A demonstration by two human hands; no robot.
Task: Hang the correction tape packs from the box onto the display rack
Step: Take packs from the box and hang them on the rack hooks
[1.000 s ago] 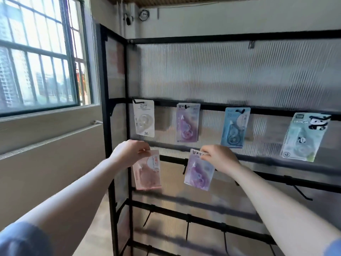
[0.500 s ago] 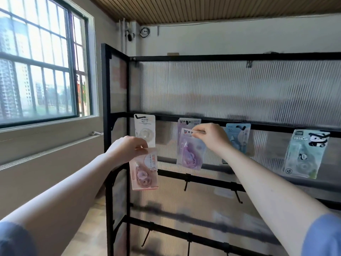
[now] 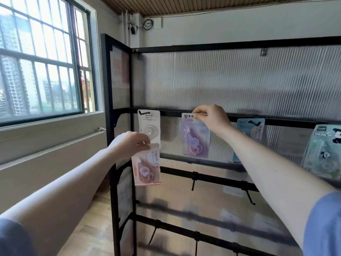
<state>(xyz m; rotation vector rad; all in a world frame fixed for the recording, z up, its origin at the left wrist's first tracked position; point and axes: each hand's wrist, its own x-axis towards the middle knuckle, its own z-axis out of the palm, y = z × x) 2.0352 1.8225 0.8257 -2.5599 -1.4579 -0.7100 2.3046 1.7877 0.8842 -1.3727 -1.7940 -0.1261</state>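
Two packs are in hand. The right hand (image 3: pixel 212 120) pinches the purple pack (image 3: pixel 195 137) by its top edge at the upper bar (image 3: pixel 173 112), seemingly threading it onto a hook hidden behind the fingers. The left hand (image 3: pixel 129 145) grips the pink pack (image 3: pixel 146 165) lower, beside the hung white pack (image 3: pixel 149 126). Next, I judge, seat the purple one, release, then find a free hook (image 3: pixel 192 183) for the pink one.

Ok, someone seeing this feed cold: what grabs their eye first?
Probably the right hand pinching the purple pack at the upper rail of the display rack. Next, the left hand holding the pink pack lower left, beneath the white pack.
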